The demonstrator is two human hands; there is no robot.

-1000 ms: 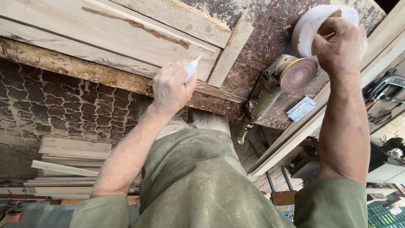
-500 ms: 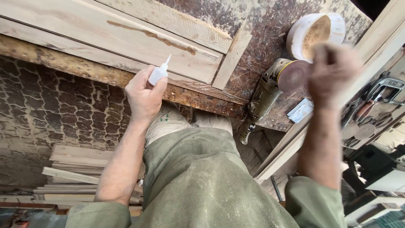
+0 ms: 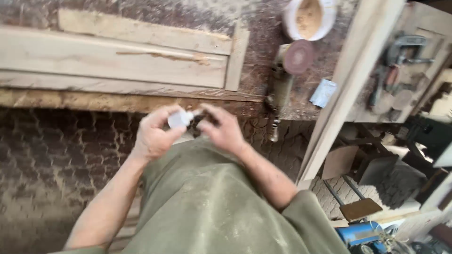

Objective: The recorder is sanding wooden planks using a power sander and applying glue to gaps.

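My left hand [image 3: 153, 134] grips a small white glue bottle [image 3: 179, 119] in front of my body, just below the workbench edge. My right hand [image 3: 221, 128] has come in beside it, fingers pinching at the bottle's nozzle end. Both hands are blurred by motion. On the bench above lies a pale wooden panel frame [image 3: 117, 61] with a dark crack along one rail. A white tub of sawdust [image 3: 309, 18] stands at the back of the bench, with a disc sander [image 3: 287, 70] lying beside it.
A pale wooden plank [image 3: 348, 89] leans diagonally at the right of the bench. Clamps and metal tools [image 3: 400, 61] sit further right. A small silvery packet [image 3: 324, 92] lies near the sander. Patterned paving [image 3: 56, 155] shows below, and a blue machine [image 3: 362, 235] at lower right.
My right hand left the sawdust tub and swung down to meet the left at the bottle. My left hand drew the bottle back from the panel toward my body. The view shifted right.
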